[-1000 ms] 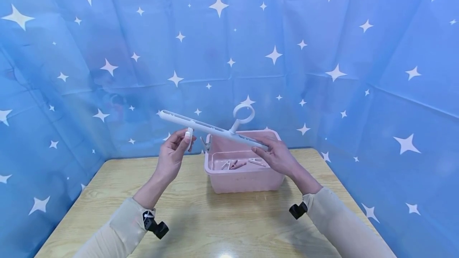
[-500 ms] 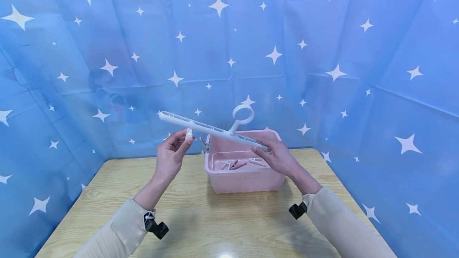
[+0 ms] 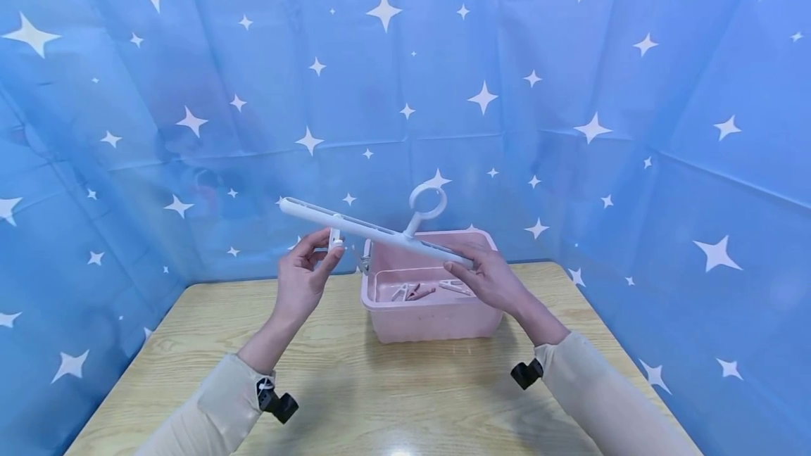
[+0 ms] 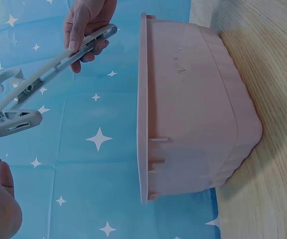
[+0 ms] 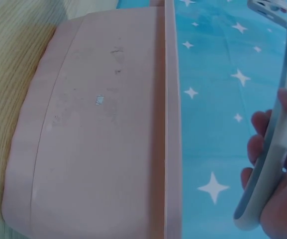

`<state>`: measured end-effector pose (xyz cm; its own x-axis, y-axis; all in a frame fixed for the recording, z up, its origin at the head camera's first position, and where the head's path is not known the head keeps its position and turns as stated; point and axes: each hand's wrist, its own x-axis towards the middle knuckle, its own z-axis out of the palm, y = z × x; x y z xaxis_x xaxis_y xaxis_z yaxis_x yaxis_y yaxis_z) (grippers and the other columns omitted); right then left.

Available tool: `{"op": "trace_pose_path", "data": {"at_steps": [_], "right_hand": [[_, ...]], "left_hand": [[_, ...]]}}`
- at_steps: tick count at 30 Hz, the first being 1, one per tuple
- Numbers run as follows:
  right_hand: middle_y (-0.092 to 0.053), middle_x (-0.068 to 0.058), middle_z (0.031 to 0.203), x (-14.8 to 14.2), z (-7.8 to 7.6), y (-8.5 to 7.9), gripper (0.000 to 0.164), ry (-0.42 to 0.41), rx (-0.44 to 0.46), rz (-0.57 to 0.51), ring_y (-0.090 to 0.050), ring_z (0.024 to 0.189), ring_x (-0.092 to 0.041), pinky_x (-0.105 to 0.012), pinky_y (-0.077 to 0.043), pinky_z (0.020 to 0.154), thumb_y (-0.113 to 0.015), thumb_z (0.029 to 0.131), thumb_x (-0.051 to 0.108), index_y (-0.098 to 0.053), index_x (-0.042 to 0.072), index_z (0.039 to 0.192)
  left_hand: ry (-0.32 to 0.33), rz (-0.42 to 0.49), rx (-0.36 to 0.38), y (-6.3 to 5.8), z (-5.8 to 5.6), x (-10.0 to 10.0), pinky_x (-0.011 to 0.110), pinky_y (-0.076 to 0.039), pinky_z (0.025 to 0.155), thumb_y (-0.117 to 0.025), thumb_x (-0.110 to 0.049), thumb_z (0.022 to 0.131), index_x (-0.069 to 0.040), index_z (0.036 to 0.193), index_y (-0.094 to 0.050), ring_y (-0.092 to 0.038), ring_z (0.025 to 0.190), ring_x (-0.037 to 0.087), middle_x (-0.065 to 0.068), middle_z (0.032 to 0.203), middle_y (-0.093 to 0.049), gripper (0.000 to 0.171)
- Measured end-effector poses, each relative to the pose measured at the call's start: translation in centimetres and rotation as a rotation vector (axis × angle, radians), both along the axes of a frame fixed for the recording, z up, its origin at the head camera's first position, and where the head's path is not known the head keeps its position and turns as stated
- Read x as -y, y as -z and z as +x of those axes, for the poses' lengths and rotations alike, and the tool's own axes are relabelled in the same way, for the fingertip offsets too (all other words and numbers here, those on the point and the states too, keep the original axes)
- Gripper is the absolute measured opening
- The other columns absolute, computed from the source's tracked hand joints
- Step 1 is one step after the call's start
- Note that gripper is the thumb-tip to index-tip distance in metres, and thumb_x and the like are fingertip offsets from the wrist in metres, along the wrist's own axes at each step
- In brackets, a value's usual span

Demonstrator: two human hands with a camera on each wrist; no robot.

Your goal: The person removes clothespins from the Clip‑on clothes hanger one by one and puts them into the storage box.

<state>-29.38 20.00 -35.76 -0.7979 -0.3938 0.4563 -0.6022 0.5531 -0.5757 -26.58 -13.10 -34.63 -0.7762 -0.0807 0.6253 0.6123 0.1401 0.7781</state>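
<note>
A white hanger bar [image 3: 380, 232] with a ring hook [image 3: 429, 203] is held in the air, slanting down to the right. My right hand [image 3: 484, 274] grips its right end, fingers wrapped round the bar in the right wrist view. Under the bar's left half, my left hand [image 3: 303, 269] pinches a small white clothespin [image 3: 335, 238] between thumb and fingers, its top right at the bar's underside. Another clothespin [image 4: 19, 123], pale with a long slot, hangs from the bar between the two hands. In the left wrist view most of the left hand is cut off.
Behind and below the hanger stands a pink plastic bin [image 3: 437, 322] on the wooden table [image 3: 393, 400]. Inside it lie several clothespins [image 3: 421, 292], white and pink. A blue curtain [image 3: 253, 125] with white stars encloses the back and sides.
The clothespin in my left hand has turned and risen slightly to the bar as my fingers shifted on it. The hanging clothespin has swung a little. My right hand stays put.
</note>
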Motion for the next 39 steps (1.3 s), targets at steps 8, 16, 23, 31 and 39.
{"op": "trace_pose_path", "data": {"at_steps": [8, 16, 23, 31, 39], "right_hand": [[-0.063, -0.011, 0.129, -0.2, -0.2, 0.2, 0.041, 0.033, 0.073, -0.040, -0.059, 0.084, -0.024, -0.033, -0.047, 0.066, -0.060, 0.100, 0.037, -0.060, 0.022, 0.139], [-0.061, -0.011, 0.132, -0.3, -0.2, -0.1, 0.041, 0.043, 0.063, -0.040, -0.058, 0.086, -0.025, -0.035, -0.047, 0.068, -0.060, 0.100, 0.038, -0.060, 0.023, 0.138], [-0.061, -0.012, 0.132, -0.2, -0.2, -0.2, 0.040, 0.032, 0.048, -0.051, -0.058, 0.086, -0.027, -0.035, -0.048, 0.069, -0.060, 0.101, 0.035, -0.060, 0.020, 0.138], [-0.062, -0.011, 0.131, -0.3, -0.2, -0.1, 0.040, 0.041, 0.047, -0.044, -0.057, 0.088, -0.024, -0.035, -0.047, 0.070, -0.060, 0.100, 0.036, -0.060, 0.022, 0.138], [-0.062, -0.011, 0.132, -0.3, -0.2, -0.1, 0.040, 0.039, 0.042, -0.033, -0.058, 0.090, -0.025, -0.035, -0.047, 0.072, -0.059, 0.101, 0.036, -0.060, 0.022, 0.139]], "left_hand": [[0.020, -0.008, 0.037, 0.2, -0.1, 0.0, 0.017, -0.053, 0.077, -0.068, -0.006, 0.093, -0.006, 0.129, -0.064, -0.069, 0.087, 0.005, -0.009, 0.103, -0.065, 0.036], [0.019, 0.006, 0.027, 0.4, -0.7, 0.1, 0.017, -0.052, 0.084, -0.069, -0.007, 0.093, -0.006, 0.127, -0.066, -0.060, 0.096, 0.008, -0.006, 0.102, -0.061, 0.034], [0.021, 0.000, 0.109, 0.4, -1.0, -0.2, 0.015, -0.051, 0.075, -0.071, -0.012, 0.094, -0.003, 0.125, -0.065, -0.062, 0.088, 0.004, -0.007, 0.097, -0.063, 0.033], [0.023, -0.021, 0.200, 0.9, -1.4, -0.1, 0.018, -0.054, 0.079, -0.072, -0.019, 0.093, -0.004, 0.126, -0.064, -0.066, 0.089, 0.003, -0.002, 0.101, -0.066, 0.037], [0.015, -0.116, 0.296, 1.1, -1.4, -0.3, 0.025, -0.057, 0.084, -0.071, -0.028, 0.094, -0.007, 0.130, -0.062, -0.071, 0.096, 0.016, 0.018, 0.118, -0.066, 0.042]]}}
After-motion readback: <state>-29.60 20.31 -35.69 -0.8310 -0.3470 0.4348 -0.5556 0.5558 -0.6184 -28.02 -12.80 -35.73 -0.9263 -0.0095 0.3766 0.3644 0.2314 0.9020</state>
